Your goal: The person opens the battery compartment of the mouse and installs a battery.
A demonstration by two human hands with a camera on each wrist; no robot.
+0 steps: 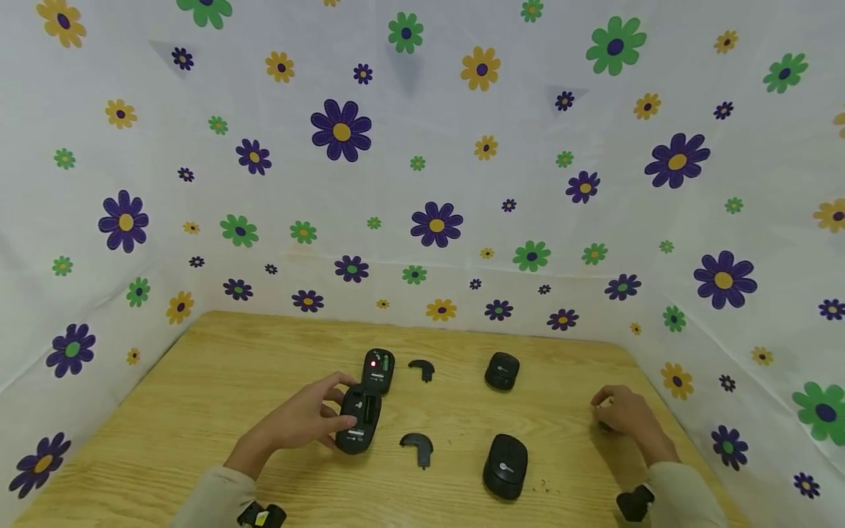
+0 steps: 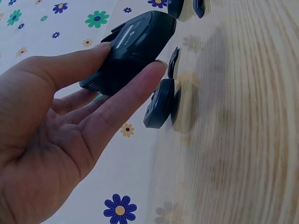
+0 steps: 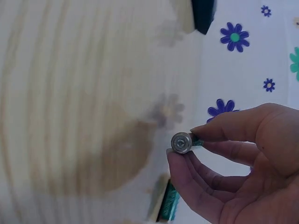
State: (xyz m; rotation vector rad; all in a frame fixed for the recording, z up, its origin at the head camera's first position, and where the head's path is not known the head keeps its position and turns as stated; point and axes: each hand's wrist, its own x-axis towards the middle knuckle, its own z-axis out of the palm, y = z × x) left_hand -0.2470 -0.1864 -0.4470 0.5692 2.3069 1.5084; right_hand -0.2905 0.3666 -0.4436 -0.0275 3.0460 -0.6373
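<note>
My left hand (image 1: pixel 310 414) holds a black computer mouse (image 1: pixel 358 433) with its underside up and an open battery slot in it. In the left wrist view, thumb and fingers grip that mouse (image 2: pixel 135 53) by its sides, raised off the table. Just beyond lies a second overturned mouse (image 1: pixel 378 378), its red light on and a green battery (image 1: pixel 386 361) in its slot. At the right, my right hand (image 1: pixel 627 412) pinches a battery (image 3: pixel 181 143) between thumb and fingers, its metal end facing the camera. Below it in the right wrist view lies another green battery (image 3: pixel 169 203).
Two hooked black battery covers (image 1: pixel 422 369) (image 1: pixel 423 449) lie right of the overturned mice. Farther right, two black mice (image 1: pixel 502 371) (image 1: pixel 506 467) stand right side up. Small brown crumbs (image 1: pixel 544 485) dot the wooden table (image 1: pixel 264 345). Flowered white cloth (image 1: pixel 409 183) walls the back and sides.
</note>
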